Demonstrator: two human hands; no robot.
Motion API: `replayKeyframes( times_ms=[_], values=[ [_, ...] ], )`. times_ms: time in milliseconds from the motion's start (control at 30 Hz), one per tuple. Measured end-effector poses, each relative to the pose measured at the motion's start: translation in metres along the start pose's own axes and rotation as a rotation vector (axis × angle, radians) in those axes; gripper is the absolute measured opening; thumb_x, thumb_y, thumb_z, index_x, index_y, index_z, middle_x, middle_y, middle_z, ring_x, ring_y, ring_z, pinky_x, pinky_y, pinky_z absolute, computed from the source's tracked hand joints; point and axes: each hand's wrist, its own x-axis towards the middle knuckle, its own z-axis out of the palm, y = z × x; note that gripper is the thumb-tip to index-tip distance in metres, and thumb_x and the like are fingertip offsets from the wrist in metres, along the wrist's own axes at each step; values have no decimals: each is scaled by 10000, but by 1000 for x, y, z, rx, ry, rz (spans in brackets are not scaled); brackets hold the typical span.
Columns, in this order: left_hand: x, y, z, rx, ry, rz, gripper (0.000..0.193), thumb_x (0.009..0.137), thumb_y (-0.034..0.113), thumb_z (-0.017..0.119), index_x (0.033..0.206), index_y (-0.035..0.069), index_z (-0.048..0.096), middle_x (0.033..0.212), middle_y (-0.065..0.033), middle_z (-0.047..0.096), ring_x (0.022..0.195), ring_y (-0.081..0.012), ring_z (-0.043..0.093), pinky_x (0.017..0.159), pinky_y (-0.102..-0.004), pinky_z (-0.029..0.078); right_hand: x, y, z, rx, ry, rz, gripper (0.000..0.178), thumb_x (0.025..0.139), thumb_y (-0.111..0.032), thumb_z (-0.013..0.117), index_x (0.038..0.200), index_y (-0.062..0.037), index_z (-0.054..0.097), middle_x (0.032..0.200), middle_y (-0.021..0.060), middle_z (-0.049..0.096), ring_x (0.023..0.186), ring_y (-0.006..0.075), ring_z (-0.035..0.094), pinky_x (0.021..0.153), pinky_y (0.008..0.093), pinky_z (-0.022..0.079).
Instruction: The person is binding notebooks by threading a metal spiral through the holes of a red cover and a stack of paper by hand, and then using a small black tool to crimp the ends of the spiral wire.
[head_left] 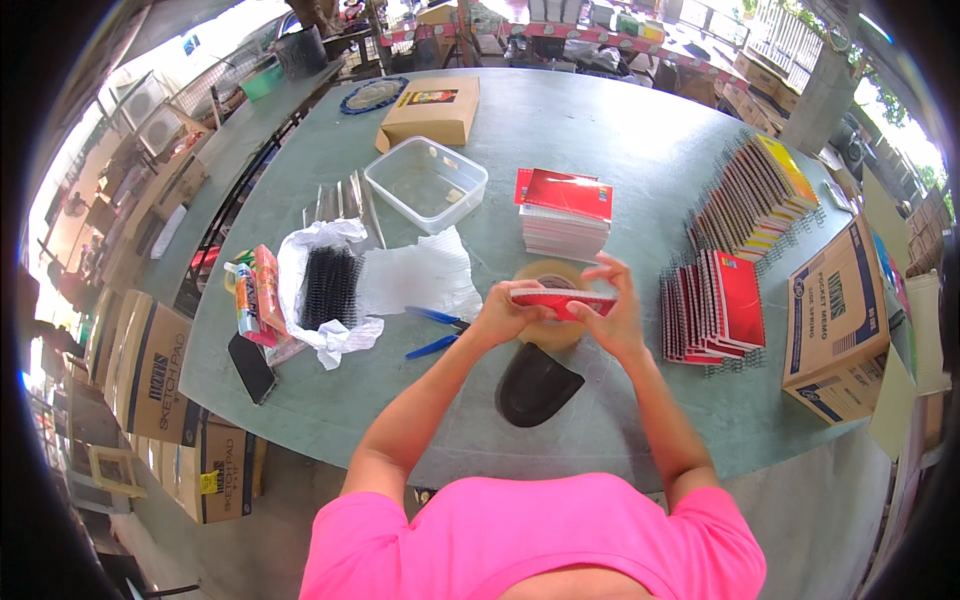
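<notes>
A small red-covered notebook (545,297) is held up edge-on between my hands, above the table. My left hand (503,315) is closed round its left end. At the other end, my right hand (618,308) grips it with the thumb on the near side, one or more fingers raised. Partly hidden beneath lies a round yellowish roll that looks like tape (540,270). A dark, rounded, flat piece (538,385) rests nearer to me. Blue-handled pliers (440,330) lie beside my left wrist. Beyond my hands stands a stack of red-covered pads (565,215).
At right are rows of red spiral notebooks (735,300), yellow ones (765,190) and a carton (838,310). Black wire spirals (330,285) lie in white paper at left, near a dark phone-like slab (252,368). Behind are a clear plastic tub (430,215) and a cardboard box (440,120).
</notes>
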Motion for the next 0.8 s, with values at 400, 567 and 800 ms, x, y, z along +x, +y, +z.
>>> replayKeyframes(
  times_ms=[400, 567, 800],
  values=[
    [-46, -7, -183, 1276, 608, -339, 291, 857, 282, 592, 866, -7, 570, 903, -207, 626, 891, -344, 619, 756, -417, 519, 4, -32, 21, -570, -371, -390, 77, 772, -140, 634, 822, -83, 618, 834, 58, 656, 828, 237, 617, 759, 383, 425],
    [-54, -61, -200, 1508, 614, -386, 229, 832, 184, 589, 923, -22, 545, 846, -217, 633, 783, -342, 664, 667, -409, 548, 17, -30, 19, -557, -304, -390, 69, 774, -140, 628, 812, -83, 619, 825, 59, 654, 809, 240, 613, 778, 378, 411],
    [-45, -47, -211, 1467, 478, -472, 208, 781, 115, 573, 933, -20, 531, 909, -216, 617, 782, -333, 664, 674, -426, 544, 22, -15, 29, -584, -329, -398, 73, 775, -158, 628, 805, -94, 612, 817, 49, 638, 804, 246, 607, 733, 391, 417]
  ],
)
